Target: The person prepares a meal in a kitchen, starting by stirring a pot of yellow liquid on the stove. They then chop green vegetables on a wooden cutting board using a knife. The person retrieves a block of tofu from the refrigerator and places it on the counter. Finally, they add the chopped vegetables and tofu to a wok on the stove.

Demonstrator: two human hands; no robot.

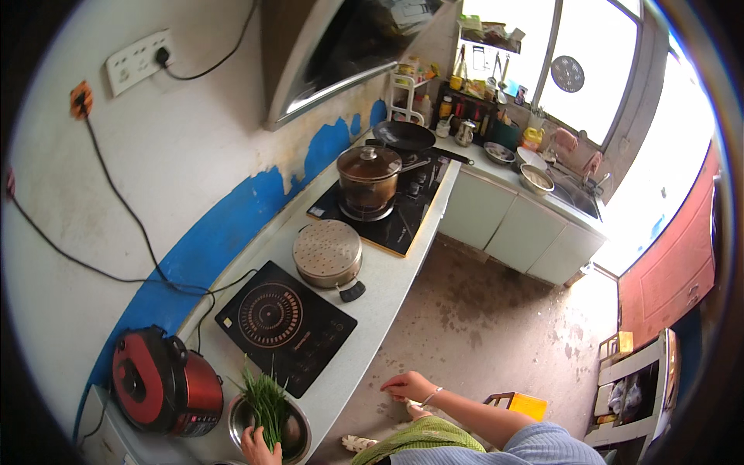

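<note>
My left hand (260, 446) is at the bottom of the view, its fingers around the lower part of a bunch of long green leaves (266, 401), which look like chives. The bunch lies in a steel bowl (301, 433) near the counter's edge, its tips over the rim. My right hand (407, 386), with a bracelet at the wrist, hangs over the floor to the right of the counter, fingers loosely bent and nothing seen in it. Beside the bowl stands a red and black electric pressure cooker (168, 383). Above the bowl lies a flat black induction cooktop (285, 328).
A steel steamer pot (327, 251) stands by the black gas stove (407, 226), which bears a lidded pot (368, 174) and a wok (404, 136). Bowls stand near the sink (575, 195). A yellow-topped stool (528, 406) and a shelf unit (630, 386) are at the right.
</note>
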